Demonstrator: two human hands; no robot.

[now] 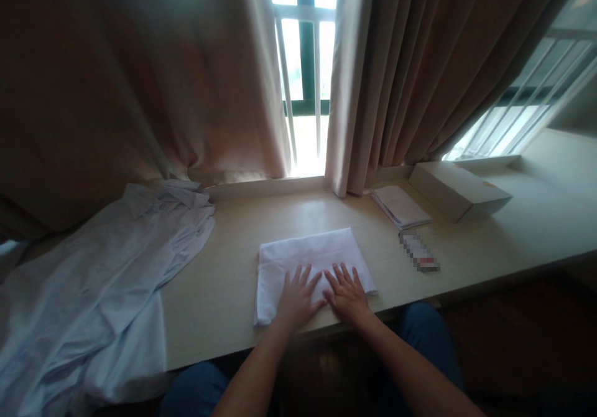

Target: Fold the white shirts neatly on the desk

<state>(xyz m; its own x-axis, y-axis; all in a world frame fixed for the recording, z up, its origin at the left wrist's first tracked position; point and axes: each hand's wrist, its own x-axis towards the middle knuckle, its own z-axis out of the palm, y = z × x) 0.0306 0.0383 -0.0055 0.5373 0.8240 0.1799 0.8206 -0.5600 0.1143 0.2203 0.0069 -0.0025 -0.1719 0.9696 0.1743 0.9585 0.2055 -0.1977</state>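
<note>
Head view, looking down on a pale desk (219, 292) set against a curtained window. Items recorded largest to smallest.

Curtains (140, 74): drawn over most of the window, parted at centre where the window bars (305, 62) show.

Loose shirt (93, 299): pale, unfolded and rumpled, spread over the left end of the desk and hanging past its front edge. Well apart from both hands. Judged not yet dealt with.

Folded white cloth (310, 255): lies flat near the front edge at centre, a neat rectangle with squared edges. Judged folded down to its final shape, with only the flattening in hand.

Flat white box (459, 190): at the right rear of the desk, closed. Beside it a thin stack of papers (401, 205), and nearer the front a small card-like item (418, 252), blurred beyond reading.

Left hand (296, 299): palm down on the near half of the cloth, fingers spread, pressing rather than pinching. Nothing is held.

Right hand (347, 292): likewise flat and spread, just beside the left hand, fingertips near touching. It rests on the near right part of the cloth.

The cloth lies directly under both palms and extends beyond the fingertips toward the window.
</note>
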